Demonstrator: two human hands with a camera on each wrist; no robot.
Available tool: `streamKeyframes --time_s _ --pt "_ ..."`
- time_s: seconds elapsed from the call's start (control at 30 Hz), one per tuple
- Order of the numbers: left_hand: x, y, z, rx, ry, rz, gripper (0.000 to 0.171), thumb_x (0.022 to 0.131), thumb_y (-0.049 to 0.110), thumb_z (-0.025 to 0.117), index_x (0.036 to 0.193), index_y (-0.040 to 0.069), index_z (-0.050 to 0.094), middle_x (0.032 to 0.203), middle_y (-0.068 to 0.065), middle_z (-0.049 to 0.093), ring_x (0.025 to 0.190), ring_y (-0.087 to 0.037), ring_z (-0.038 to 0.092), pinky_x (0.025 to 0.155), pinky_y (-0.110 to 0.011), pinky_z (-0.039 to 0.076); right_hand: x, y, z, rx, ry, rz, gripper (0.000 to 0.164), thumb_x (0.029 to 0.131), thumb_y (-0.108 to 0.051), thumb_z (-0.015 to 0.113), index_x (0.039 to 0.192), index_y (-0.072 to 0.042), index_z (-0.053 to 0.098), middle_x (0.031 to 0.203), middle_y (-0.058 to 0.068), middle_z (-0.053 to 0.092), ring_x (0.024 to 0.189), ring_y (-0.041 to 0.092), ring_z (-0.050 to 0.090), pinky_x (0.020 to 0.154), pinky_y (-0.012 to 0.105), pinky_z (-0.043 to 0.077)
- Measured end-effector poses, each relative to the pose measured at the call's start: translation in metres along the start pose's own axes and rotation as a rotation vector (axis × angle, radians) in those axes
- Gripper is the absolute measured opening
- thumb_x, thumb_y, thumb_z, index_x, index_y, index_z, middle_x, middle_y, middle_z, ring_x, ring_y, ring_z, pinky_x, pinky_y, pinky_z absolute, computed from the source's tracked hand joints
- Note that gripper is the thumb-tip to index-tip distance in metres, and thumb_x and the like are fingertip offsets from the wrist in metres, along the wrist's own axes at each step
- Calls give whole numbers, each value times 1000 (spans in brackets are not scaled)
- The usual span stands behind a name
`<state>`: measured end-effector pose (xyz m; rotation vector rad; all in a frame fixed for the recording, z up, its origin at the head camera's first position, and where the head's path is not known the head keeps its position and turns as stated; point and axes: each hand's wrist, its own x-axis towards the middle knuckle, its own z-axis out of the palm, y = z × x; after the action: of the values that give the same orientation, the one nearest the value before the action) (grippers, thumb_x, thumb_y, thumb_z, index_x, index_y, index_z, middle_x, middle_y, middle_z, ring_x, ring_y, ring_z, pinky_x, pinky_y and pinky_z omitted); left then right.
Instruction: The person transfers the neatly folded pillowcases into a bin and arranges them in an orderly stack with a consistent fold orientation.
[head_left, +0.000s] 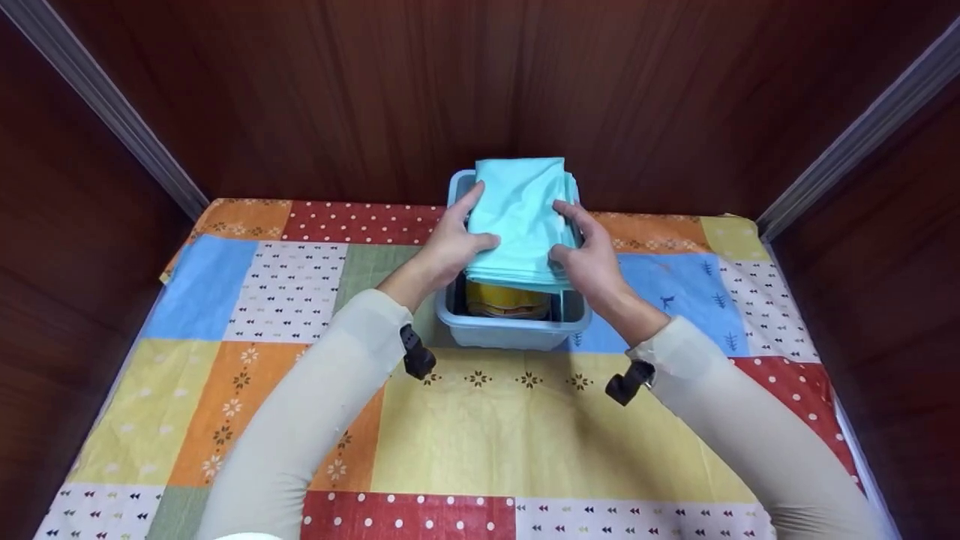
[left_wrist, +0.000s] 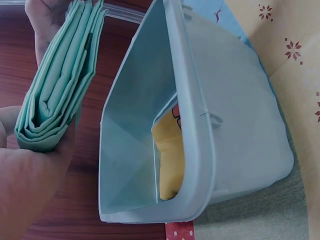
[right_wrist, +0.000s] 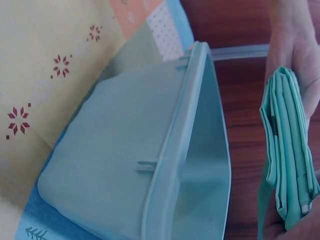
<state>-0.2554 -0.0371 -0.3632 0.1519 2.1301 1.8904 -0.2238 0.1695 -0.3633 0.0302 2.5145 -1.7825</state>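
A folded turquoise cloth (head_left: 521, 217) is held over a light blue plastic bin (head_left: 510, 336), its layers stacked in a thick rectangle. My left hand (head_left: 448, 246) grips its left side with the thumb on top, and my right hand (head_left: 594, 255) grips the right side. In the left wrist view, the folded edges of the cloth (left_wrist: 62, 75) show above the bin's opening. Inside the bin lies a yellow folded item (left_wrist: 170, 160), partly hidden by the cloth in the head view. The right wrist view shows the cloth (right_wrist: 287, 145) between both hands.
A patchwork-print tablecloth (head_left: 525, 442) covers the table under the bin. Brown wood-grain panels (head_left: 360, 97) rise behind and on both sides, joined by grey metal strips (head_left: 120, 105) at the corners. The bin stands close to the back panel.
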Motion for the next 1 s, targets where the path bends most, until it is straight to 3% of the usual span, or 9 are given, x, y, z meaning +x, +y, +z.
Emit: streamKeyframes --time_s 0.2,0.5,0.83,0.9,1.0 --pt "8 5 0 16 -6 -9 82 98 0 62 165 24 20 170 -4 13 148 -22 23 109 -29 45 8 0 -2 15 8 -2 68 90 9 51 154 -11 44 170 7 14 154 23 14 118 38 31" --pt "20 8 6 16 3 3 82 98 -4 59 165 21 19 170 -4 12 149 -22 22 113 -30 39 19 2 -5 34 23 0 66 91 9 51 154 -9 44 170 5 15 153 21 16 120 37 28" --pt "21 4 7 25 18 -6 82 97 -5 59 164 20 20 170 -3 15 150 -22 21 114 -31 39 20 4 -4 7 20 30 64 94 7 52 155 -11 44 169 5 19 151 21 21 121 38 27" --pt "20 4 6 74 11 -11 82 98 -2 60 165 21 18 170 -3 13 150 -23 20 115 -33 37 20 3 -4 -30 15 35 64 95 5 52 156 -12 41 169 7 20 150 23 23 121 41 28" --pt "19 5 3 232 37 -8 83 99 11 63 165 19 14 171 -5 4 155 -25 7 122 -42 27 21 4 -5 -167 21 28 66 97 -4 55 159 -11 34 169 13 14 152 29 20 120 47 28"
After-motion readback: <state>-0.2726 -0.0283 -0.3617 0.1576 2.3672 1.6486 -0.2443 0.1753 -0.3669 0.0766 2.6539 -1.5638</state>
